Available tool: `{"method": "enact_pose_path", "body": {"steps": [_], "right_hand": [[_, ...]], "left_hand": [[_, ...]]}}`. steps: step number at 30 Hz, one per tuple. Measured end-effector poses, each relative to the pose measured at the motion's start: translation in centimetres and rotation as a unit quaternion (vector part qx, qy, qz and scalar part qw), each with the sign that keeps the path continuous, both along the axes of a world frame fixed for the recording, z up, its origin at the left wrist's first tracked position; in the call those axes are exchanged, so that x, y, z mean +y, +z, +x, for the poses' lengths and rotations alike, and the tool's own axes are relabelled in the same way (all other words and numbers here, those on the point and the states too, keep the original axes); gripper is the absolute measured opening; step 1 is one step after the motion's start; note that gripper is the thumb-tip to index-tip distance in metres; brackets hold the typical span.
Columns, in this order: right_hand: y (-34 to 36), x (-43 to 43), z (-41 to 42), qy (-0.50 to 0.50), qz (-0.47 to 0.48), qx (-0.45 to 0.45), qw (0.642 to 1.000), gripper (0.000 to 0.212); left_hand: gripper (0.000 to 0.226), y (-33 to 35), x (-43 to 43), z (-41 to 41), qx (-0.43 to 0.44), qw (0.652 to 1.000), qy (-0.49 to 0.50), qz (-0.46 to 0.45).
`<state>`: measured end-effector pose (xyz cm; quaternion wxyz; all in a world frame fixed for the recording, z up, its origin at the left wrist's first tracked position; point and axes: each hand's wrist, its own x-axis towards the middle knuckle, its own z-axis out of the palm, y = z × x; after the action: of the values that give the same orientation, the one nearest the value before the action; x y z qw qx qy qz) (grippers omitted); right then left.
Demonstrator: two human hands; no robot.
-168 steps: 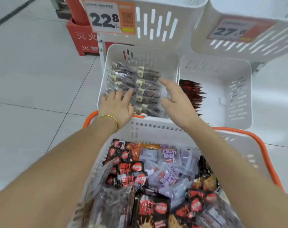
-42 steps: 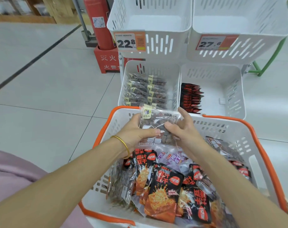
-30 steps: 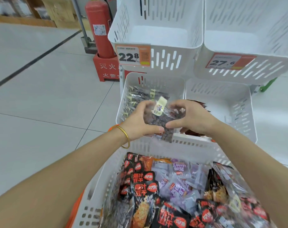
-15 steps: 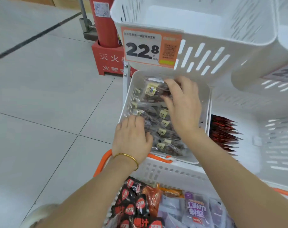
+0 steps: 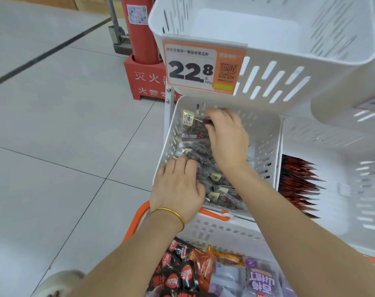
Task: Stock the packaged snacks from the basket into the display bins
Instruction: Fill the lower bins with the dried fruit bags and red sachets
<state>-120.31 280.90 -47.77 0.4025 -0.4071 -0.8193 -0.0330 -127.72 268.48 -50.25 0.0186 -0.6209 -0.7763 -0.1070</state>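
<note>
The lower left display bin [image 5: 169, 136] holds a row of clear packets of dark snacks with yellow labels [image 5: 217, 189]. My right hand [image 5: 227, 140] reaches to the bin's far end, fingers bent down over the rearmost clear packet [image 5: 189, 123], gripping its top edge. My left hand [image 5: 180, 189], with a gold bangle at the wrist, rests with fingers straight on the near left packets. Below, the white basket with orange handles [image 5: 225, 232] holds black-and-red packets [image 5: 178, 275], orange ones and purple ones [image 5: 261, 281].
An upper white bin [image 5: 300, 67] with a 22.8 price tag [image 5: 195, 69] overhangs the lower bin. The lower right bin [image 5: 353, 189] holds dark red packets [image 5: 298, 185]. A red fire extinguisher [image 5: 139, 28] on its red stand [image 5: 146, 80] is at left, on tiled floor.
Both hands lifted a clear packet out of the basket and carried it into the lower left bin. My right hand now sits at the far end, left hand on the near packets.
</note>
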Motion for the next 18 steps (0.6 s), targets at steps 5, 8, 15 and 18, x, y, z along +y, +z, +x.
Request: {"method": "enact_pose_path", "body": {"steps": [5, 8, 15, 18], "right_hand": [[-0.2, -1.8, 5.5, -0.015, 0.061, 0.058, 0.996, 0.013], [-0.3, -0.7, 7.3, -0.066, 0.076, 0.077, 0.992, 0.011], [-1.5, 1.5, 5.6, -0.133, 0.007, 0.115, 0.984, 0.018], [-1.6, 1.2, 5.9, -0.160, 0.030, 0.131, 0.978, 0.020]], "left_hand": [[0.049, 0.2, 0.0, 0.0, 0.001, 1.000, -0.006, -0.028], [0.057, 0.1, 0.0, 0.0, 0.009, 1.000, -0.005, -0.022], [0.069, -0.1, 0.1, 0.0, 0.024, 0.999, -0.014, -0.023], [0.071, -0.1, 0.2, -0.1, 0.031, 0.999, -0.017, -0.027]]}}
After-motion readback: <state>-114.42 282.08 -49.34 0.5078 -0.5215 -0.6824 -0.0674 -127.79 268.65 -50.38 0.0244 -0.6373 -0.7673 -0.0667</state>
